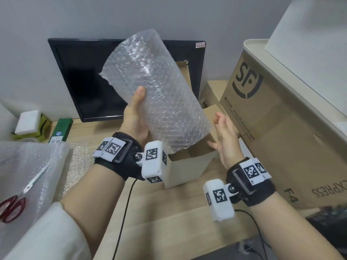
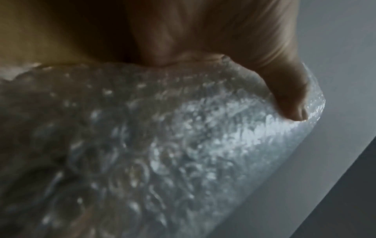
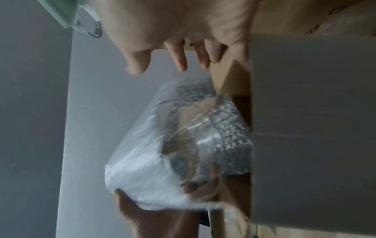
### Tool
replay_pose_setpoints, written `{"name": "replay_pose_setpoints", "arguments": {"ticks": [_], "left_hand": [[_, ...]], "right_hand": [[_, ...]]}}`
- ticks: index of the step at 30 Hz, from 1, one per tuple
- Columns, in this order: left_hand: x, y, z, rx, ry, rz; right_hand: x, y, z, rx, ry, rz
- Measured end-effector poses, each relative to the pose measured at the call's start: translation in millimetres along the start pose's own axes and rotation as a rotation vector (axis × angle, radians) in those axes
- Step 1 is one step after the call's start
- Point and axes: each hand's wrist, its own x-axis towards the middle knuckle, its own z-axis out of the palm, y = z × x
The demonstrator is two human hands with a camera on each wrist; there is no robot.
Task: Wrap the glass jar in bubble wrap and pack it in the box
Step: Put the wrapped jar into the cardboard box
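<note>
A long roll of bubble wrap (image 1: 154, 91) with the glass jar hidden inside stands tilted, its lower end at the mouth of the small open cardboard box (image 1: 187, 166). My left hand (image 1: 135, 119) grips the roll from the left, thumb on its near side. The left wrist view shows that thumb (image 2: 289, 96) pressed into the bubble wrap (image 2: 162, 145). My right hand (image 1: 225, 139) hovers open just right of the box, fingers spread, holding nothing. In the blurred right wrist view the right hand (image 3: 179, 53) is above the wrapped bundle (image 3: 173, 153), with a box flap (image 3: 305, 128) on the right.
A black monitor (image 1: 84, 81) stands behind the box. A large SF cardboard carton (image 1: 272, 128) fills the right side. More bubble wrap (image 1: 28, 166) and red-handled scissors (image 1: 13, 207) lie at the left. Green items (image 1: 60, 130) sit at the back left.
</note>
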Motion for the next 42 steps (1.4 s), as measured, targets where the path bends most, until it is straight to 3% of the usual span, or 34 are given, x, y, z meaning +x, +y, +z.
{"name": "replay_pose_setpoints", "arguments": {"ticks": [4,6,12,20,26,31,34,38,42], "left_hand": [[0.6,-15.7,10.2,0.225,0.190,0.153],[0.4,-24.2,13.9,0.367,0.237,0.197],[-5.2,-47.9,13.8,0.646,0.193,0.203],[-2.6,-57.5,3.9,0.880,0.090,0.075],[-6.3,-54.4,-7.4,1.487,0.092,-0.040],[-3.2,-48.3,-11.8,1.606,0.035,-0.081],[-4.3,-46.6,-14.1,1.714,0.018,-0.078],[-5.4,-48.1,-15.3,1.805,0.040,-0.223],[3.6,-49.4,-0.3,2.029,0.004,-0.364]], "right_hand": [[0.9,-6.0,1.7,-0.174,-0.188,0.029],[3.2,-3.8,-0.3,-0.252,-0.204,-0.004],[9.5,2.0,-6.0,-0.351,-0.194,0.039],[10.4,6.1,-8.1,-0.365,-0.132,0.014],[12.8,8.9,-13.9,-0.568,-0.088,-0.045],[16.0,9.6,-16.0,-0.647,-0.084,-0.054],[17.5,7.1,-14.9,-0.681,-0.114,-0.002],[17.5,2.6,-8.7,-0.707,-0.283,0.040],[18.0,3.9,6.6,-1.058,-0.312,0.053]]}}
